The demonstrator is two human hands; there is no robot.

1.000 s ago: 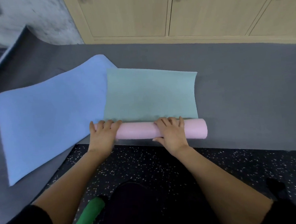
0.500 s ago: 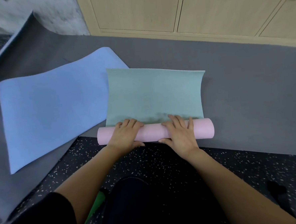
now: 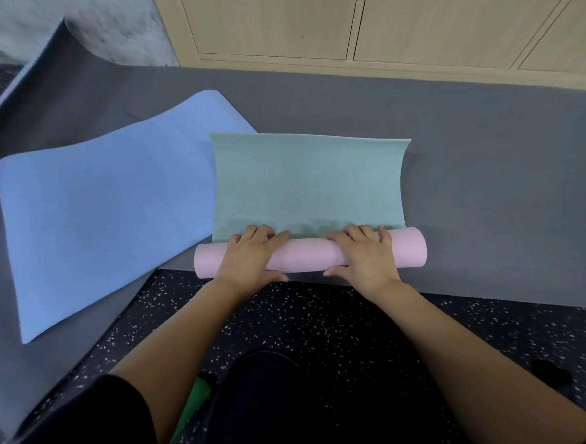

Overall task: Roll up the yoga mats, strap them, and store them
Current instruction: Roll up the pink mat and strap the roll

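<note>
Two mats lie spread on a wide grey floor covering (image 3: 488,182) that fills the middle of the frame from edge to edge, its far left end curling up against a wall. Across the top runs a pale wooden cabinet (image 3: 272,20) with closed doors. A dark speckled floor (image 3: 325,319) takes up the lower part.

The blue mat (image 3: 106,219) lies flat at the left, set at a slant, and its right edge is tucked under the second mat. That second mat is teal on its upper face (image 3: 306,183) and sits in the centre; its far right corner lifts a little. Its near end is wound into a pink roll (image 3: 307,255) that lies crosswise just below the flat teal part, at the near edge of the grey covering.

The left hand (image 3: 249,258) and the right hand (image 3: 365,255) both hold the pink roll, set apart along it. Each hand's fingers curve over the top toward the teal sheet, with the thumb against the near side.

A green rolled end (image 3: 196,399) shows at the bottom between the left arm and a dark-clothed leg.
</note>
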